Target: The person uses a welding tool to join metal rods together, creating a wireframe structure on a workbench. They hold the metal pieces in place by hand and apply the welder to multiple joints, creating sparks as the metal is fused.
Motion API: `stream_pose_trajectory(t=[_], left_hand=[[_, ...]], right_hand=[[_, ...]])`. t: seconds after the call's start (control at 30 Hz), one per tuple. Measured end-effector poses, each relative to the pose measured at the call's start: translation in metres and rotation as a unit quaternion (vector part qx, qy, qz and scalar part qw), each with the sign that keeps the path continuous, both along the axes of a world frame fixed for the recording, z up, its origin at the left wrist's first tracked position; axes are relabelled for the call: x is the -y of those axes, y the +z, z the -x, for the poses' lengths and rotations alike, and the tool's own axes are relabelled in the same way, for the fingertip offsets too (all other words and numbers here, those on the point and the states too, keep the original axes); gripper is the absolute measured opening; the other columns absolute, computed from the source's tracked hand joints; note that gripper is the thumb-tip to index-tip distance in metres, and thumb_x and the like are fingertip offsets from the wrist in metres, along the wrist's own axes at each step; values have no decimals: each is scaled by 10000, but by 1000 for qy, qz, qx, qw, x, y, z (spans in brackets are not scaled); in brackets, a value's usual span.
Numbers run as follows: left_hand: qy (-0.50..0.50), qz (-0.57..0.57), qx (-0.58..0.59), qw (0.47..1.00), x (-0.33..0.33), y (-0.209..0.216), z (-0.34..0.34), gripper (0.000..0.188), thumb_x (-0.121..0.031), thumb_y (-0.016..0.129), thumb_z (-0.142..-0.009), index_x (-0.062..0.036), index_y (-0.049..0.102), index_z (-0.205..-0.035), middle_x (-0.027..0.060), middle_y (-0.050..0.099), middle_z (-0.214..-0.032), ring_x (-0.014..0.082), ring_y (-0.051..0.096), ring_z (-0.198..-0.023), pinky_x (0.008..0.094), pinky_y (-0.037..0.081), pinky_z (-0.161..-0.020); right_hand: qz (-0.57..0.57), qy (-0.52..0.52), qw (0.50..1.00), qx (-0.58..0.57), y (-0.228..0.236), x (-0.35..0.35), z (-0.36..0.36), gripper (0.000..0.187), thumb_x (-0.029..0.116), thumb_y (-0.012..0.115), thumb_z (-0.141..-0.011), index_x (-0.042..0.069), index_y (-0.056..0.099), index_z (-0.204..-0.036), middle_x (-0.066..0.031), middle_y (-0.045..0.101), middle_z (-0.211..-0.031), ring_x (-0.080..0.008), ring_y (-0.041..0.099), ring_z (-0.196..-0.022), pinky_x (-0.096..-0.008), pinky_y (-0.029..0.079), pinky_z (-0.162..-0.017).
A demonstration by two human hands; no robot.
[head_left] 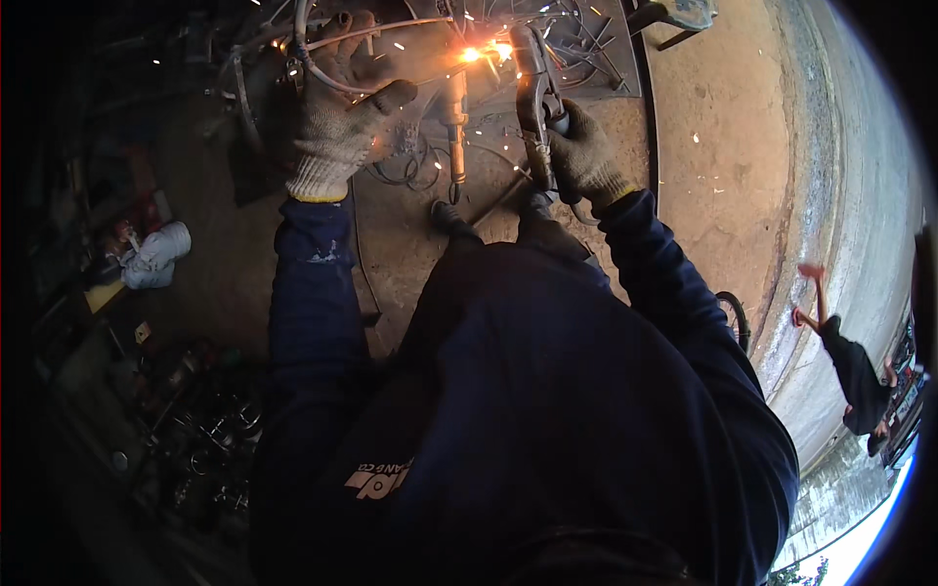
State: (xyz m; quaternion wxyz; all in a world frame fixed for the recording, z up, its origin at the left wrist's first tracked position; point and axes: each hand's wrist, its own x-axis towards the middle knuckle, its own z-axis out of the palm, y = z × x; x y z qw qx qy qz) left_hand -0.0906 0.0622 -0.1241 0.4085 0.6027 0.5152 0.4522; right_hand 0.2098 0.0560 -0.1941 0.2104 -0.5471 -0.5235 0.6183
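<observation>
My left hand [337,127], in a knitted work glove, is closed around a bent metal rod [327,83] at the upper left; smoke blurs its fingers. My gloved right hand [586,154] grips the side handle of a thick, curved metal welding tool [532,93]. Beside the tool's upper end, a bright orange glow [486,51] throws sparks. Below the glow stands an orange-lit cylindrical metal piece [456,127]. A thin rod [381,32] runs from near my left hand toward the glow.
Several loose rods and wires [596,49] lie on a dark surface beyond the tool. Cables [405,171] coil near my feet. Dark metal parts [210,420] are heaped at the lower left. A person [855,376] is at the far right, by the pale pavement [850,225].
</observation>
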Motion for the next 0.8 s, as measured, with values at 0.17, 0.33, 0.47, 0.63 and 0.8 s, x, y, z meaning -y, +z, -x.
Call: stream_pose_trajectory(t=[0.17, 0.33, 0.47, 0.63, 0.8], left_hand=[[23, 62, 22, 998, -6, 2, 0, 833, -113, 847, -785, -16, 353, -1448, 144, 485, -1412, 172, 682, -942, 294, 582, -866], [36, 28, 62, 997, -9, -10, 0, 862, -70, 811, -816, -27, 275, -1491, 163, 429, -1482, 212, 698, -960, 309, 603, -844], [50, 43, 46, 997, -8, -11, 0, 853, -81, 798, -831, -38, 272, -1501, 148, 417, -1504, 231, 695, -991, 338, 598, -874], [56, 48, -57, 996, -8, -4, -2, 845, -76, 797, -826, -62, 292, -1503, 134, 432, -1501, 216, 678, -1004, 352, 585, -897], [52, 47, -7, 998, -7, -6, -5, 837, -89, 799, -825, -65, 304, -1500, 131, 432, -1498, 207, 674, -1000, 329, 580, -875]], right_hand=[[6, -22, 996, -81, -27, 3, -1, 484, 267, 753, -832, 2, 605, -1208, -122, 702, -968, -169, 676, -834, -318, 544, -724], [10, -19, 997, -76, -34, 3, -2, 494, 240, 758, -824, 2, 595, -1225, -87, 690, -930, -142, 658, -747, -292, 541, -655], [29, -14, 995, -94, -17, 2, -2, 482, 176, 740, -817, -2, 584, -1237, -77, 681, -913, -114, 632, -713, -272, 522, -612], [41, 10, 996, -84, -16, 0, -3, 459, 178, 715, -842, -6, 588, -1243, -96, 678, -1062, -159, 637, -928, -323, 519, -854], [16, 4, 995, -95, -28, 1, -3, 498, 160, 745, -793, -4, 585, -1236, -92, 684, -917, -139, 652, -726, -287, 539, -634]])
